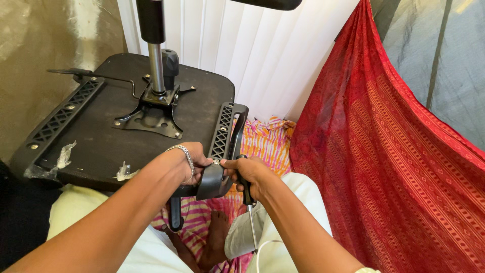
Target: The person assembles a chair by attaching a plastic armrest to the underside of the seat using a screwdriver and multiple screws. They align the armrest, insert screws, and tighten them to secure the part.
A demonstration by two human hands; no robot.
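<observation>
**Armrest bracket held against upturned chair seat**

While the black armrest bracket (222, 151) lies along the right edge of the inverted seat base (101, 136), both hands close on its lower, curved end. The left hand (189, 162) wraps the seat edge and bracket foot, fingers curled shut. The right hand (250, 177) pinches the same end while also clasping a screwdriver (251, 222), shaft pointing down. Judged rigid moulded plastic, light, not fragile; the slotted rib offers the firmest purchase. The seat base, bearing a metal mounting plate (151, 119) and gas column (155, 60), looks heavy and rests on the person's lap. Red patterned cloth (384, 151) hangs at right.
</observation>
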